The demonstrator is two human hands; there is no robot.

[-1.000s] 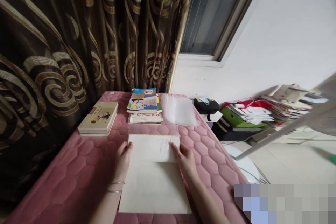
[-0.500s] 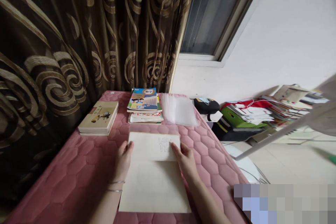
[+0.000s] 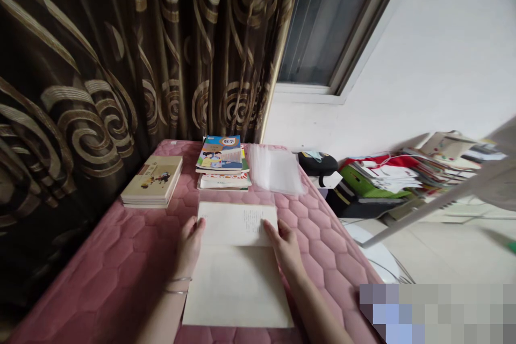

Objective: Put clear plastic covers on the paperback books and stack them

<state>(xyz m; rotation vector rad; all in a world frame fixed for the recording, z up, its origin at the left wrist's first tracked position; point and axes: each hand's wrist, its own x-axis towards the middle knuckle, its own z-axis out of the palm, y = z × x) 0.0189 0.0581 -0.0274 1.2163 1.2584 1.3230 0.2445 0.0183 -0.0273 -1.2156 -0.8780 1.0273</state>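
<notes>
An open book [image 3: 237,285] lies before me, cream pages up, with small printed columns on its far part. Beyond its far edge a strip of clear plastic cover [image 3: 237,197] sticks out over the mattress; how far it runs along the book I cannot make out. My left hand [image 3: 191,239] is closed on the book's left edge, thumb on top. On the right edge my right hand [image 3: 286,242] grips likewise, its thumb beside the print. The fingers under the book are hidden.
A pink quilted mattress [image 3: 133,258] bears a book stack [image 3: 153,180] at left, colourful textbooks [image 3: 221,156] at the back and clear plastic sleeves [image 3: 278,171] beside them. Dark curtains [image 3: 100,64] hang at left. A fan stand [image 3: 419,204] and piled books [image 3: 443,166] stand right.
Between my hands the book's far part and its fold have shifted slightly away from me. Both hands keep their hold in nearly the same place.
</notes>
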